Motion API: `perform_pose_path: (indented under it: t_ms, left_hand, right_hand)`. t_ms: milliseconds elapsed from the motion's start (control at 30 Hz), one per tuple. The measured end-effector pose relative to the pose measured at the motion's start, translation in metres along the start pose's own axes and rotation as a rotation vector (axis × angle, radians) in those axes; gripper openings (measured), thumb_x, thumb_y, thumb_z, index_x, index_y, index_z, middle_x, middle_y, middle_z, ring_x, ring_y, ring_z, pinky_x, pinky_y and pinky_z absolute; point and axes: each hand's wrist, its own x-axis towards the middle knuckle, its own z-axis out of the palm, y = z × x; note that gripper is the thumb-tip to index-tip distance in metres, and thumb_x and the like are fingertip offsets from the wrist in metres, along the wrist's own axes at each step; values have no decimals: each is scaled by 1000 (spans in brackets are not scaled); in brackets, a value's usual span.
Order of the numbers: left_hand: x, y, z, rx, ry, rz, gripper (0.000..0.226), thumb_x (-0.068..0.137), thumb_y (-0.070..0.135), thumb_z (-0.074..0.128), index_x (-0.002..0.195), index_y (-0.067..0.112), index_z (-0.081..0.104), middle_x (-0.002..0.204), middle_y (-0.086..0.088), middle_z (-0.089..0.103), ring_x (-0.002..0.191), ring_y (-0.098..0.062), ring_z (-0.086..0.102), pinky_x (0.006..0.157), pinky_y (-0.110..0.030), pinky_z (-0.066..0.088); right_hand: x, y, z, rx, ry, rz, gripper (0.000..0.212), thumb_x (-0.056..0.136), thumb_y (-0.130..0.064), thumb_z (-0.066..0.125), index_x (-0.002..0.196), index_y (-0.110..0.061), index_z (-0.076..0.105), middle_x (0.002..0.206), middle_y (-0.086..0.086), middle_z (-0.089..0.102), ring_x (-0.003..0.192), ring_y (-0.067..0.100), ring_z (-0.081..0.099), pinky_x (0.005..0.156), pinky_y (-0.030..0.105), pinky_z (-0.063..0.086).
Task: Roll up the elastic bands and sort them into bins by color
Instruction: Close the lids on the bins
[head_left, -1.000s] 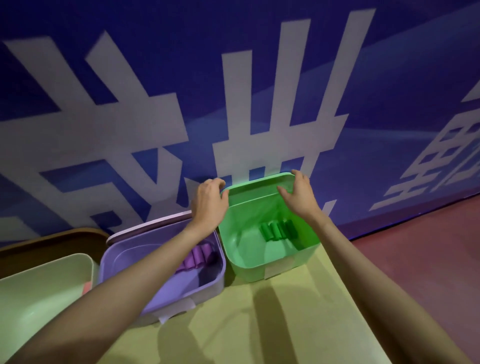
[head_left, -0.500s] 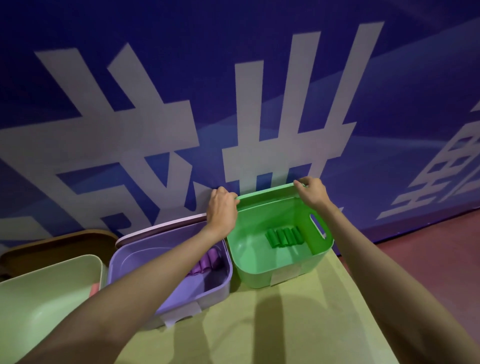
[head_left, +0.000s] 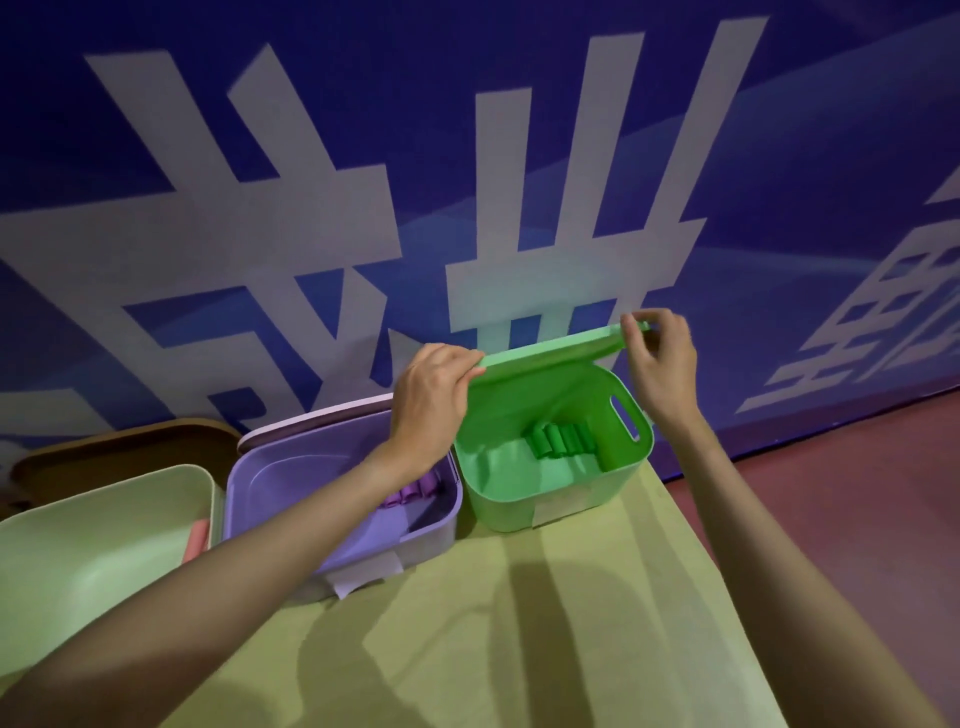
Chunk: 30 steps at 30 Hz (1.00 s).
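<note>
Since the earlier frame, flat green plastic lid (head_left: 550, 349) came up off the back wall, tilted over the green rectangular plastic bin (head_left: 540, 506). Lid's long axis ran left-right. Blue wall with big white characters (head_left: 311, 218) stood behind; yellow-green tabletop (head_left: 519, 623) below, red floor (head_left: 857, 467) to the right. Purple plastic bin (head_left: 343, 540) sat just left of the green one, purple rolls (head_left: 410, 492) inside. Left hand (head_left: 431, 395) gripped the lid's left end, right hand (head_left: 662, 358) pinched its right end. Rolled green elastic bands (head_left: 558, 439) lay side by side on the green bin floor.
</note>
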Motion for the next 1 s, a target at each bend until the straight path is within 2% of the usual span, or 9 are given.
perform_pose_path:
  t_ms: [100,167,267,333,433,567,667,867,1000]
  left_hand:
    - [-21,5,-5,-38,-20,87,19,84,0,65,101,3,71,93,-9,73,83,-25,68,73,-37,57]
    - [-37,7,-4,-7,-28,164,22,83,1,60,103,1,71,96,-12,73,85,-27,70,75,-38,58]
    - [-61,8,2,72,-10,298,22,86,4,56,101,0,72,101,-14,72,91,-28,70,81,-36,55]
    - [-75,9,6,101,-9,348,24,90,5,52,103,0,72,105,-16,71,97,-31,69,83,-39,56]
    - [-93,8,10,132,-34,397,28,94,3,45,105,0,71,109,-18,69,101,-34,67,84,-43,56]
    - [-109,7,16,175,-97,437,28,86,-3,53,107,0,70,112,-19,68,103,-35,66,85,-45,55]
    - [-115,9,17,182,-128,459,31,82,-7,52,106,-1,70,110,-21,68,101,-37,66,86,-46,55]
    - [-122,6,19,177,-170,463,33,71,-7,72,104,1,71,109,-21,69,100,-36,67,82,-46,57]
    - [-123,9,20,152,-177,449,35,68,-5,80,102,2,72,106,-20,69,98,-36,67,81,-45,57]
  right_hand:
    - [-20,8,-5,46,73,72,27,97,-33,56,101,-7,62,111,10,53,73,-6,53,64,1,34]
    - [-35,13,-7,45,97,121,24,95,-31,59,95,-7,61,111,12,53,73,-7,55,63,1,35]
    - [-53,30,-6,76,119,223,20,91,-26,64,82,-10,57,99,13,56,94,26,61,71,18,40]
    - [-61,42,-5,58,125,253,21,88,-23,67,76,-11,54,87,11,59,98,36,60,77,30,43]
    - [-70,47,-6,16,99,269,14,88,-16,65,90,-7,54,94,7,55,100,35,57,77,31,39]
    - [-78,55,-5,-23,61,291,28,89,-10,57,116,-3,52,113,14,53,100,33,55,78,28,35]
    - [-83,59,0,-98,54,305,31,89,-8,54,119,0,53,115,21,55,109,38,49,94,40,35]
    - [-78,55,13,-87,-10,327,47,97,-23,54,137,-1,43,136,21,48,128,35,42,102,38,32]
    - [-75,57,16,-111,-58,309,50,99,-27,53,140,0,42,136,20,50,128,33,44,100,34,33]
